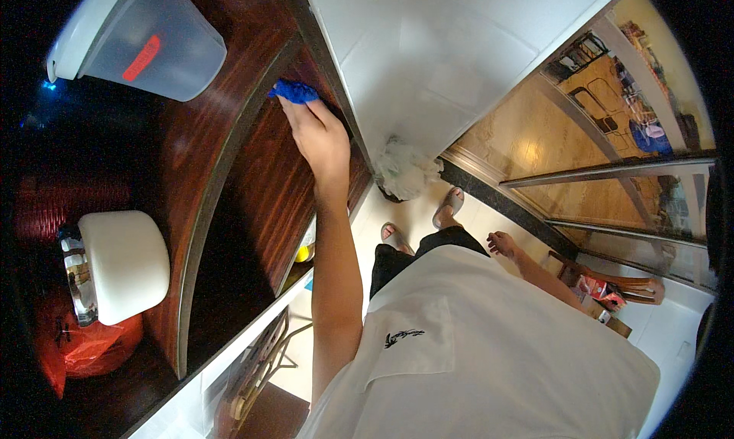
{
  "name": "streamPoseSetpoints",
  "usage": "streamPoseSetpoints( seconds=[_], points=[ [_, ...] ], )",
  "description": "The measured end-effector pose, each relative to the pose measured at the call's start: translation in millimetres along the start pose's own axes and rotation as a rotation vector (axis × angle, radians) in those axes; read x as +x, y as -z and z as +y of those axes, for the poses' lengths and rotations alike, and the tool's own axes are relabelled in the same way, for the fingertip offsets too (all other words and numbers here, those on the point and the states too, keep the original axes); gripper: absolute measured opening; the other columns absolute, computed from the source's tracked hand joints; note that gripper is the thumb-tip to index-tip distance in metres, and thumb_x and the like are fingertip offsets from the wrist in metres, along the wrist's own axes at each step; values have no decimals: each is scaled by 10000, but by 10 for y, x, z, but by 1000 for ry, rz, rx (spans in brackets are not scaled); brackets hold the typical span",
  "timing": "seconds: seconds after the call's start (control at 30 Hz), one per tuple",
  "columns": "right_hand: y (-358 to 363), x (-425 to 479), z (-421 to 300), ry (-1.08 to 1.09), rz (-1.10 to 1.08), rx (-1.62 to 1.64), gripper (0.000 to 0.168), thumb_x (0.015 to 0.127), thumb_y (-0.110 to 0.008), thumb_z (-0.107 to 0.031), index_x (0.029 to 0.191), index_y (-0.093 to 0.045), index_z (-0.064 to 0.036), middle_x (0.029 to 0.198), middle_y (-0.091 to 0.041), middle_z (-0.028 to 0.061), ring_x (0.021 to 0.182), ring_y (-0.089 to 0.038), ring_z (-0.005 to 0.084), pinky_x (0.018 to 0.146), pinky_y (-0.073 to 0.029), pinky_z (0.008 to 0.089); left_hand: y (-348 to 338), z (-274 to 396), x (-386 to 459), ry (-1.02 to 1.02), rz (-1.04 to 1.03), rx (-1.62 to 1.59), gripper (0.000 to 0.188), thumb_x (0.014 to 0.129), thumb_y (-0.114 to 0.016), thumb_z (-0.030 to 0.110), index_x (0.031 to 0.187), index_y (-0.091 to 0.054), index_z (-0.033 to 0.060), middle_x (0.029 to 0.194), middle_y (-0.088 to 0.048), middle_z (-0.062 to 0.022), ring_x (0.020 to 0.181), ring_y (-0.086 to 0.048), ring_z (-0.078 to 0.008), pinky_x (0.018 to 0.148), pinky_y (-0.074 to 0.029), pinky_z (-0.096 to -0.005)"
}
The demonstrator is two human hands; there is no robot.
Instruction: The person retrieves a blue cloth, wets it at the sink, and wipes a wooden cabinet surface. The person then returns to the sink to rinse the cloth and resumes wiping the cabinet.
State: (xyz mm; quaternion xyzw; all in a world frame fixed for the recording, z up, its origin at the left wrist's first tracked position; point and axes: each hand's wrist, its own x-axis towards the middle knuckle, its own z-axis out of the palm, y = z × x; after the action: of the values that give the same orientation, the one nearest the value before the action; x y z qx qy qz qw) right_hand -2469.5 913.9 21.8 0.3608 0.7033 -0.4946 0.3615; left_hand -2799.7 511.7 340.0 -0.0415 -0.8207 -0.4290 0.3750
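In the head view my left hand (324,141) reaches out and is closed on a bunched blue cloth (295,92). The cloth rests on the dark reddish-brown wooden shelf surface (269,158), near the white wall and the corner of a raised shelf edge. My right hand (502,244) hangs low beside my body, its fingers loosely bent and apart, with nothing seen in it.
The upper shelf holds a translucent plastic bin (160,37), a white rounded container (129,264) and a red plastic bag (103,347). A bin with a plastic liner (404,169) stands on the floor by my feet. Glass-paned doors (602,169) and a wooden chair (636,287) are at the right.
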Motion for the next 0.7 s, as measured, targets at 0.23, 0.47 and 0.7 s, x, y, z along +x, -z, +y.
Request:
streamPoseSetpoints(
  seconds=[0.23, 0.47, 0.7],
  points=[
    [-13, 5, -252, 23, -33, -75, 359, 930, -463, -393, 964, -591, -59, 823, -618, 63, 695, -590, 181, 614, -492, 337, -249, -672, -648, 449, -333, 207, 430, 902, -385, 111, 1213, -390, -186, 1251, -434, -346, 1124, -460, -476, 1046, -293, -512],
    [-18, -17, -499, 68, -16, -78, 386, 922, -457, -388, 998, -591, -34, 846, -625, 86, 712, -605, 201, 623, -495, 349, -155, -257, -505, 261, -238, 169, 470, 896, -410, 143, 1234, -407, -183, 1315, -404, -316, 1265, -375, -379, 1105, -181, -478],
    [2, -31, -521, 75, -12, -21, 374, 925, -459, -379, 1000, -590, -37, 854, -624, 84, 697, -599, 190, 607, -492, 336, 221, 357, 232, 290, -57, -270, 365, 951, -409, 203, 1108, -500, -113, 1073, -570, -217, 1014, -530, -258, 919, -380, -343]
  ],
)
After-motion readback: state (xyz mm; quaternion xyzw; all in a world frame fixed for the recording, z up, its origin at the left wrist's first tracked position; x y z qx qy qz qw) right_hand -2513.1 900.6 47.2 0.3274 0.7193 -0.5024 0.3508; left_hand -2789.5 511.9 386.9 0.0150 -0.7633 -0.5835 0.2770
